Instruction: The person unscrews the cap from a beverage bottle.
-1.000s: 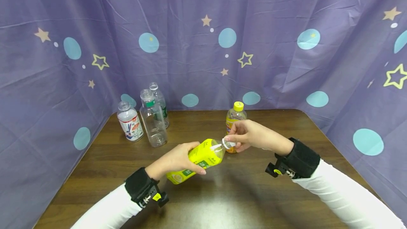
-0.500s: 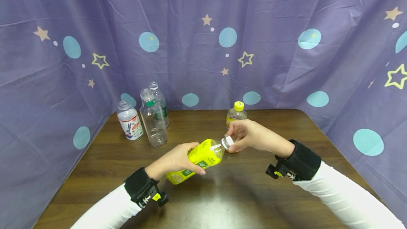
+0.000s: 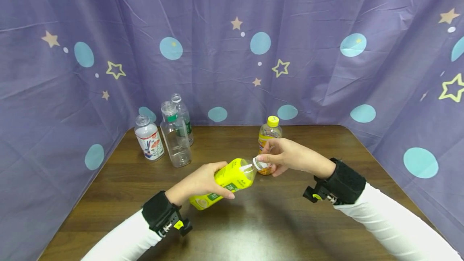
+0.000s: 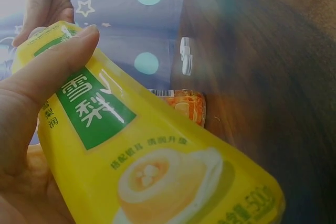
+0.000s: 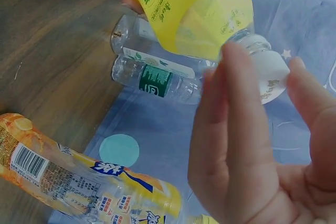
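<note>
My left hand (image 3: pixel 204 180) grips a yellow-labelled drink bottle (image 3: pixel 232 178), tilted with its neck up and to the right. In the left wrist view the thumb lies across the label, beside its green panel. At the neck, my right hand (image 3: pixel 284 156) holds a white cap (image 5: pixel 273 74) between thumb and fingers. The cap sits at the end of the clear neck (image 5: pixel 252 41). Just behind the right hand stands an orange-labelled bottle (image 3: pixel 266 135) with a yellow cap, partly hidden by that hand.
Back left on the brown table (image 3: pixel 224 233) stand a white printed bottle (image 3: pixel 150 144), a clear bottle (image 3: pixel 177 146) and a green-labelled bottle (image 3: pixel 183 112), all uncapped. Two small white cap-like things (image 4: pixel 187 64) lie on the table. A purple curtain (image 3: pixel 217 79) surrounds the table.
My right fingers shifted their hold on the cap: the thumb moved down along its side, then back up across it. The left hand and the yellow bottle stayed in place.
</note>
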`<state>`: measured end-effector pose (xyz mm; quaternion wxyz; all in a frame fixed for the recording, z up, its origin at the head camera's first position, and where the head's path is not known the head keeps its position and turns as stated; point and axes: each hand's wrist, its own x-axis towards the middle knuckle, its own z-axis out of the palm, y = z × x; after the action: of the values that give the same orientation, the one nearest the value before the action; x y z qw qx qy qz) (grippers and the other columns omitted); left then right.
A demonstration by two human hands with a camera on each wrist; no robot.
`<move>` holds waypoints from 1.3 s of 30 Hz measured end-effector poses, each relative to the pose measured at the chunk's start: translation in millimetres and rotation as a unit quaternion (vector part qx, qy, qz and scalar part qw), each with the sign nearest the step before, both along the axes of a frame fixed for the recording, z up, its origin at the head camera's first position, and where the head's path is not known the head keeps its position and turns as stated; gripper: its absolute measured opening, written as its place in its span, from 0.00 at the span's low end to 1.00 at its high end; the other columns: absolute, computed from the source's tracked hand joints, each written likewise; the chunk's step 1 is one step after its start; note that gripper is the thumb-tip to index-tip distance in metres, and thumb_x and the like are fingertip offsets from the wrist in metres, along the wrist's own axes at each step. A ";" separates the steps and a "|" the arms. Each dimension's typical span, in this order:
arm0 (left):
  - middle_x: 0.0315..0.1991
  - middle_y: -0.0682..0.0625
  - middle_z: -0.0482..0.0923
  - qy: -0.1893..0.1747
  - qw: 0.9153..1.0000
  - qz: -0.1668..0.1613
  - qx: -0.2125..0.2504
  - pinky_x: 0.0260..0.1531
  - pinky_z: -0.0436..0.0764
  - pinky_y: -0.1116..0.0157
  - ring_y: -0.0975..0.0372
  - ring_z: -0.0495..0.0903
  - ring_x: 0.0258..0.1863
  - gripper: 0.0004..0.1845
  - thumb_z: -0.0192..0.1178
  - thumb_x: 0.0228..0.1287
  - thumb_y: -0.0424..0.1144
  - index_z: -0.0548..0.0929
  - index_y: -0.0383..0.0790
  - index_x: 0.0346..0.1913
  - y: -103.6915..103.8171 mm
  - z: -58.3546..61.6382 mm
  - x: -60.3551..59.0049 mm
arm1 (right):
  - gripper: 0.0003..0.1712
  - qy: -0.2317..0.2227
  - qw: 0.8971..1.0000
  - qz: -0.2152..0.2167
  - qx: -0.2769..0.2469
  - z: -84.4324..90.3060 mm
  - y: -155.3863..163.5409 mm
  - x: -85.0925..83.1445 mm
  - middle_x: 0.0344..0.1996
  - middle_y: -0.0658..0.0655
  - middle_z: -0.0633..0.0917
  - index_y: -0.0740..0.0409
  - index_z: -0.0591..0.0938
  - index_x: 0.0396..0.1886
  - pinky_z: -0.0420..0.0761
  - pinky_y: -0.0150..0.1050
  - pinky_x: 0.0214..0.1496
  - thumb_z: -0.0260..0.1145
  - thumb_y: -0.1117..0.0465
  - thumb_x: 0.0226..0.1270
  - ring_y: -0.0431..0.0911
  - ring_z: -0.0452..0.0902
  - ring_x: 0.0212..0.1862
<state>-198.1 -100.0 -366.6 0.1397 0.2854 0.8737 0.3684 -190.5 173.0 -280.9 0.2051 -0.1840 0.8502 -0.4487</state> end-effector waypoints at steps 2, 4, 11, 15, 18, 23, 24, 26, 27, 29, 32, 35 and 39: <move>0.37 0.58 0.80 0.000 1.000 0.002 -0.001 0.37 0.79 0.62 0.64 0.79 0.35 0.31 0.77 0.42 0.53 0.75 0.51 0.49 0.2 -0.4 0.2 | 0.20 -0.009 1.000 -0.003 0.008 0.3 0.4 0.3 0.25 0.57 0.83 0.67 0.73 0.38 0.85 0.46 0.36 0.65 0.52 0.66 0.44 0.80 0.26; 0.37 0.58 0.80 0.001 1.000 0.002 0.000 0.37 0.79 0.62 0.64 0.79 0.35 0.31 0.77 0.41 0.53 0.75 0.51 0.48 0.3 -0.4 0.2 | 0.20 -0.011 1.000 -0.003 0.010 0.3 0.5 0.4 0.22 0.57 0.83 0.66 0.73 0.34 0.85 0.45 0.35 0.66 0.52 0.66 0.44 0.80 0.25; 0.38 0.57 0.80 0.002 1.000 0.003 0.000 0.38 0.79 0.61 0.64 0.79 0.36 0.32 0.77 0.41 0.53 0.75 0.50 0.50 -0.2 -0.7 -0.3 | 0.15 0.026 0.999 0.032 -0.019 -1.9 1.5 -1.2 0.27 0.56 0.83 0.66 0.73 0.36 0.85 0.43 0.34 0.70 0.61 0.61 0.47 0.82 0.29; 0.39 0.57 0.81 -0.003 1.000 0.005 -0.001 0.38 0.79 0.61 0.64 0.79 0.37 0.33 0.77 0.42 0.52 0.75 0.49 0.52 -1.2 -1.2 -0.4 | 0.17 0.066 0.995 0.068 -0.043 -2.9 0.6 -1.6 0.35 0.58 0.80 0.65 0.73 0.39 0.85 0.42 0.36 0.72 0.70 0.55 0.51 0.83 0.34; 0.38 0.57 0.81 -0.003 1.000 0.002 0.003 0.38 0.79 0.61 0.64 0.79 0.36 0.32 0.77 0.42 0.53 0.75 0.50 0.51 -2.1 -1.3 -0.7 | 0.16 0.076 0.993 0.071 -0.049 -2.7 -0.7 -1.2 0.37 0.58 0.79 0.64 0.73 0.38 0.84 0.41 0.36 0.72 0.70 0.55 0.50 0.83 0.34; 0.38 0.57 0.81 -0.003 1.000 -0.002 0.008 0.37 0.79 0.61 0.64 0.80 0.36 0.31 0.77 0.42 0.53 0.75 0.51 0.50 -1.9 0.4 -0.8 | 0.13 0.067 0.995 0.043 -0.053 -1.2 -2.3 -1.8 0.39 0.61 0.78 0.65 0.74 0.40 0.85 0.44 0.37 0.68 0.63 0.63 0.48 0.83 0.35; 0.38 0.57 0.81 -0.004 1.000 -0.002 0.008 0.37 0.79 0.61 0.64 0.80 0.36 0.31 0.77 0.42 0.53 0.75 0.51 0.50 -1.6 0.9 -0.7 | 0.14 0.061 0.996 0.035 -0.049 -0.6 -2.2 -1.8 0.39 0.61 0.78 0.65 0.73 0.42 0.85 0.45 0.37 0.67 0.61 0.65 0.48 0.83 0.35; 0.38 0.57 0.81 -0.003 1.000 -0.002 0.007 0.37 0.79 0.61 0.64 0.80 0.36 0.31 0.77 0.42 0.53 0.75 0.51 0.50 -1.4 1.5 -0.7 | 0.17 0.042 0.998 0.018 -0.032 0.4 -1.9 -1.8 0.37 0.60 0.79 0.65 0.72 0.44 0.85 0.46 0.37 0.66 0.59 0.65 0.47 0.81 0.33; 0.38 0.57 0.81 -0.003 1.000 -0.001 0.006 0.37 0.79 0.61 0.64 0.80 0.36 0.31 0.77 0.42 0.53 0.75 0.51 0.49 -1.3 1.7 -0.6 | 0.18 0.032 0.999 0.012 -0.022 0.7 -1.6 -2.0 0.35 0.59 0.80 0.65 0.72 0.44 0.85 0.46 0.37 0.66 0.58 0.66 0.47 0.80 0.32; 0.38 0.57 0.81 -0.004 1.000 -0.001 0.005 0.37 0.79 0.61 0.64 0.80 0.35 0.31 0.77 0.42 0.53 0.74 0.51 0.49 -0.9 2.1 -0.1 | 0.19 0.007 1.000 0.003 -0.006 0.9 -1.0 -2.3 0.30 0.57 0.80 0.66 0.71 0.43 0.85 0.46 0.36 0.65 0.56 0.67 0.45 0.78 0.29; 0.38 0.57 0.81 -0.004 1.000 -0.002 0.004 0.37 0.79 0.61 0.64 0.80 0.36 0.30 0.77 0.43 0.52 0.74 0.51 0.49 -0.6 2.1 0.1 | 0.18 -0.017 1.000 0.002 0.008 0.3 0.1 -2.9 0.24 0.56 0.80 0.66 0.71 0.36 0.85 0.45 0.35 0.64 0.54 0.69 0.43 0.77 0.26; 0.38 0.57 0.81 -0.003 1.000 -0.003 0.002 0.37 0.79 0.61 0.64 0.80 0.36 0.30 0.77 0.43 0.53 0.74 0.51 0.49 -0.3 2.0 0.0 | 0.18 -0.021 1.000 0.008 0.007 -0.5 1.5 -3.0 0.21 0.56 0.79 0.65 0.72 0.32 0.85 0.44 0.33 0.63 0.54 0.69 0.43 0.78 0.24; 0.38 0.57 0.81 -0.002 1.000 -0.004 0.001 0.37 0.79 0.61 0.64 0.79 0.36 0.31 0.77 0.42 0.53 0.74 0.51 0.49 0.2 1.7 -0.3 | 0.16 -0.007 1.000 0.021 -0.007 -2.2 3.6 -3.7 0.22 0.56 0.80 0.65 0.72 0.33 0.85 0.44 0.34 0.65 0.56 0.67 0.43 0.79 0.25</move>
<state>-198.5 -99.7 -364.9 0.1424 0.2887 0.8720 0.3689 -194.2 176.6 -283.1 0.2194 -0.2000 0.8414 -0.4516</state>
